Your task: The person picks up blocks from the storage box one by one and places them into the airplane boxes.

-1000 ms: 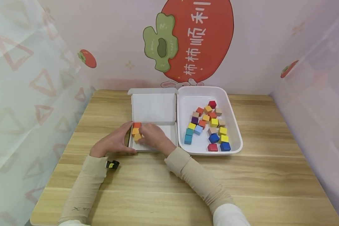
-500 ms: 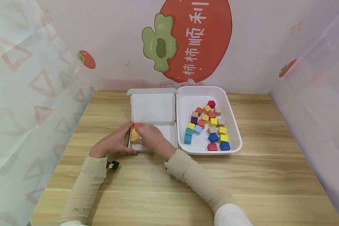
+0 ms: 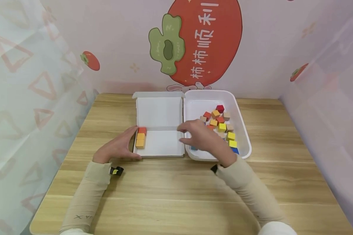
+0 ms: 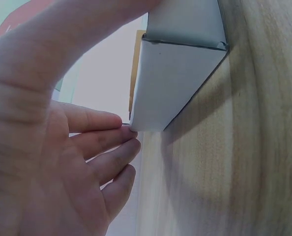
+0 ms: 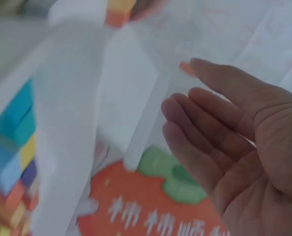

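A small white cardboard box (image 3: 164, 143) lies with its lid folded back. Along its inner left wall stand a red-orange cube (image 3: 142, 130) and two yellow-orange cubes (image 3: 140, 144), in one row. My left hand (image 3: 117, 148) grips the box's left end, thumb at the front corner and fingers at the back one. In the left wrist view its fingertips (image 4: 129, 132) meet the edge of the white side wall (image 4: 173, 83). Over the left rim of a white tray (image 3: 244, 130) hovers my right hand (image 3: 204, 138), fingers loosely bent with nothing between them, partly hiding cubes.
Inside the tray lie many loose cubes, among them a yellow cube (image 3: 222, 127), a dark red cube (image 3: 220, 108) and a teal cube (image 5: 18, 115). The tray stands right beside the box on a wooden table (image 3: 170, 199). A printed wall (image 3: 120, 42) rises behind.
My right hand has left the cubes in the box and moved right to the tray, empty. The nearest yellow-orange cube has shifted left into the row. The left hand stays put.
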`<state>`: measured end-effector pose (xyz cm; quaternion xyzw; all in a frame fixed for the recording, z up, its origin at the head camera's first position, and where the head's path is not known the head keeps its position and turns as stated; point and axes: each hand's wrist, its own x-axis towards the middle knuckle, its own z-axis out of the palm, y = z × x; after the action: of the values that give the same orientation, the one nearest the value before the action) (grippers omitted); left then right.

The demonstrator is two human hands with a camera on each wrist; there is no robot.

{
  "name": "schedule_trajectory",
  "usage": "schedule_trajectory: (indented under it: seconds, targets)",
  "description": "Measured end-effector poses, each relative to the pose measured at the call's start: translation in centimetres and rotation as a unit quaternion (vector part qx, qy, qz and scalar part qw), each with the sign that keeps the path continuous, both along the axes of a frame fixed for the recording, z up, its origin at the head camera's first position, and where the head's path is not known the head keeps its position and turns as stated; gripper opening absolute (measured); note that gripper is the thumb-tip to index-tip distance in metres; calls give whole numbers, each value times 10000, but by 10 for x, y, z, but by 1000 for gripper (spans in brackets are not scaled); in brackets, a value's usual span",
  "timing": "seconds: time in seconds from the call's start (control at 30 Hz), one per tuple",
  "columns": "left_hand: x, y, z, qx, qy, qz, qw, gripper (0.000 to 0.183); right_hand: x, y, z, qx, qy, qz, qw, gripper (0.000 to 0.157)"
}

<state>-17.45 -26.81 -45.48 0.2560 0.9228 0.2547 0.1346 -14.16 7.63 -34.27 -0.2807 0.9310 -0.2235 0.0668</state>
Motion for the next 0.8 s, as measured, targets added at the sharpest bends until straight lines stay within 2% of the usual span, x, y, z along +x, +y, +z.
schedule_trajectory:
  seconds: [0.2,0.37,0.53,0.8]
  targets:
    - [0,-1,-1,-99,18,24,9999,133,0,65,0,319,-167,-237,9991,38]
    - [0,-2,-2,-281,87,-11,9996,135,5,102,-9,630,-675,-353,9951,37]
    - [0,-2,-1,-300,83,-13,9995,134,9,120,-19,908,-1208,-310,9880,41]
    - [2,0,3,-341,-31,-7,9994,133,6,130,-36,1389,-1454,-189,9794,29]
